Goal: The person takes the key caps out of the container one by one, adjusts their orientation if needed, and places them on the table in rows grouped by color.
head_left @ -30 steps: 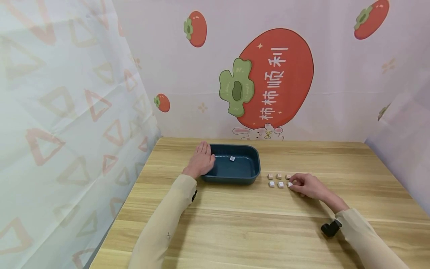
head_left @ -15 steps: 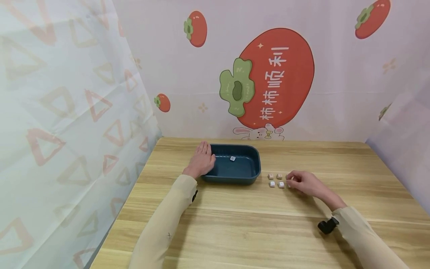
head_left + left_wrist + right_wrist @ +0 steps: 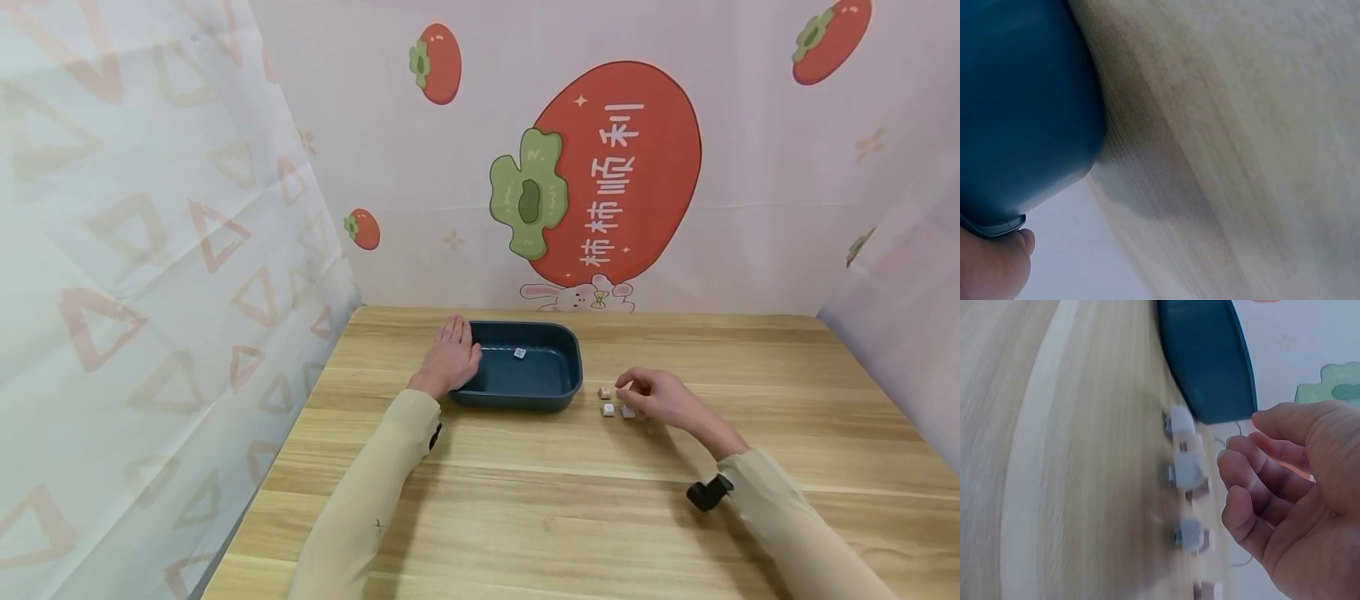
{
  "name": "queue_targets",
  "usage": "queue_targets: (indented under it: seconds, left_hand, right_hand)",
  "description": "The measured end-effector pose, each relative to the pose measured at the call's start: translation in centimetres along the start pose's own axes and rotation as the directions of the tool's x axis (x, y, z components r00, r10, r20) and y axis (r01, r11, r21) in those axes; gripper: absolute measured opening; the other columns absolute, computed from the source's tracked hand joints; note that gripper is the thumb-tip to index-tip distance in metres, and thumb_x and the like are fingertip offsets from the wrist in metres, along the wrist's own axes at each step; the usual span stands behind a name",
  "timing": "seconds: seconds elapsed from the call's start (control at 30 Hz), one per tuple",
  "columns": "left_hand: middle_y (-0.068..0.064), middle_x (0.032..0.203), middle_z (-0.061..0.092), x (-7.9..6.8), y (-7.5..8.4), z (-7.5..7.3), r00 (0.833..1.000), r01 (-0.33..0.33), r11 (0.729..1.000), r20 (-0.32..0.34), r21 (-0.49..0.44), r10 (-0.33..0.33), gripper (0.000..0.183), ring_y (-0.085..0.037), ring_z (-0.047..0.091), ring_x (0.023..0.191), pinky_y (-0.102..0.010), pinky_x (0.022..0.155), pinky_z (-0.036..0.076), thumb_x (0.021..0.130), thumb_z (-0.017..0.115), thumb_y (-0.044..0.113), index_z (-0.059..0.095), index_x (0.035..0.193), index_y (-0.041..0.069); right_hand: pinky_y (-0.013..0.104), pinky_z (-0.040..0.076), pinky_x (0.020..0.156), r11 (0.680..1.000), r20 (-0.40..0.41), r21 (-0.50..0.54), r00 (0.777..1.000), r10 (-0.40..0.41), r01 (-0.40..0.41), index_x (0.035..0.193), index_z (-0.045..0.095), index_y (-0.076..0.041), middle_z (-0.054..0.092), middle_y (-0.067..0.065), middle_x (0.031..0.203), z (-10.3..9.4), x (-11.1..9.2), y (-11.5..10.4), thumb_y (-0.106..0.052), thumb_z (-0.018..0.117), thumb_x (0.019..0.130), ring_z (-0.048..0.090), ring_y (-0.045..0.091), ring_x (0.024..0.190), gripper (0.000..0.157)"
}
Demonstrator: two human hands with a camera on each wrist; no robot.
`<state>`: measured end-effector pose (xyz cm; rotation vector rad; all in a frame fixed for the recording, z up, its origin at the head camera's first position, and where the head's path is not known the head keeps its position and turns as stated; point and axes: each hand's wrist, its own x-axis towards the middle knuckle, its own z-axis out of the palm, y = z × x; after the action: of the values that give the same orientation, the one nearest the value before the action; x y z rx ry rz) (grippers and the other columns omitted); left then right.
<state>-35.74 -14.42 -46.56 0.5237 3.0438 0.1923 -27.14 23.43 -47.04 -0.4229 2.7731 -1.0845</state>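
Observation:
A dark blue rectangular tray [image 3: 517,400] stands on the wooden table. My left hand [image 3: 447,360] rests along its left rim, fingers straight, thumb over the inner side. In the left wrist view a fingertip [image 3: 1007,259] lies at the rim, beside the tray's outer wall [image 3: 1029,106]. One small white keycap [image 3: 520,353] lies inside the tray. My right hand [image 3: 660,398] hovers over two rows of small keycaps right of the tray, partly covering them. Nothing shows between its loosely bent fingers in the right wrist view. A white keycap [image 3: 1187,472] and pinkish ones are blurred below that hand [image 3: 1310,494].
The wooden table [image 3: 525,508] reaches back to a cloth backdrop [image 3: 757,242] printed with persimmons. Another hanging cloth [image 3: 150,333] borders the left side. A black camera [image 3: 708,493] sits on the right wrist.
My right hand has moved left along the keycap rows, from the right-hand pair toward the middle pair, and rises slightly. The left hand and the tray stay put.

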Motion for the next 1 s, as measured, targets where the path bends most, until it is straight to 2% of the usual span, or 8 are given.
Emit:
queue_targets:
  seconds: [0.2,0.37,0.63,0.83,1.0]
  left_hand:
    - [-0.016,0.166,0.002,-0.1,-0.1,0.0,1.0,0.001,1.0,0.002,0.006,-0.001,0.065,-0.03,-0.001,0.155,-0.041,0.126,0.002,0.106,0.021,0.038,0.01,0.156,-0.003]
    - [-0.016,0.166,0.003,0.0,-0.1,0.0,1.0,-0.006,1.0,-0.006,0.005,0.006,0.065,-0.031,0.001,0.154,-0.041,0.126,0.003,0.106,0.021,0.038,0.011,0.156,-0.003]
    - [-0.017,0.165,0.003,0.0,-0.1,-0.1,1.0,-0.008,1.0,0.0,-0.006,0.008,0.065,-0.031,0.001,0.154,-0.041,0.126,0.003,0.106,0.021,0.038,0.011,0.156,-0.003]
    - [-0.017,0.165,0.004,-0.1,-0.1,-0.2,1.0,-0.012,1.0,0.0,-0.01,0.012,0.065,-0.031,0.001,0.154,-0.041,0.126,0.004,0.106,0.021,0.037,0.011,0.155,-0.004]
    - [-0.017,0.165,0.004,-0.1,-0.1,-0.2,1.0,-0.011,1.0,0.002,0.006,0.011,0.065,-0.031,0.001,0.154,-0.041,0.126,0.003,0.106,0.021,0.037,0.011,0.156,-0.003]
  right_hand:
    - [0.027,0.047,0.049,1.0,-0.003,0.022,1.0,-0.013,0.013,0.113,0.065,-0.006,0.061,0.008,0.076,0.5,0.7,-1.6,-0.026,0.064,0.095,0.055,0.016,0.059,0.027]
    - [0.028,0.044,0.045,0.999,0.0,0.033,1.0,-0.024,0.024,0.115,0.065,-0.004,0.064,0.015,0.079,0.7,1.2,-2.7,-0.027,0.063,0.095,0.059,0.022,0.06,0.03]
    - [0.029,0.051,0.056,0.998,0.008,0.042,0.999,-0.05,0.05,0.116,0.064,-0.007,0.066,0.016,0.082,0.9,2.2,-4.1,-0.027,0.063,0.096,0.062,0.026,0.065,0.028]
    - [0.029,0.052,0.06,0.997,0.012,0.058,0.998,-0.061,0.06,0.116,0.065,-0.006,0.066,0.019,0.086,1.1,3.2,-5.0,-0.024,0.063,0.095,0.063,0.027,0.067,0.027]
    - [0.036,0.056,0.06,0.993,0.021,0.101,0.997,-0.07,0.068,0.115,0.065,-0.006,0.066,0.019,0.089,1.2,3.9,-5.5,-0.027,0.064,0.095,0.065,0.03,0.069,0.029]
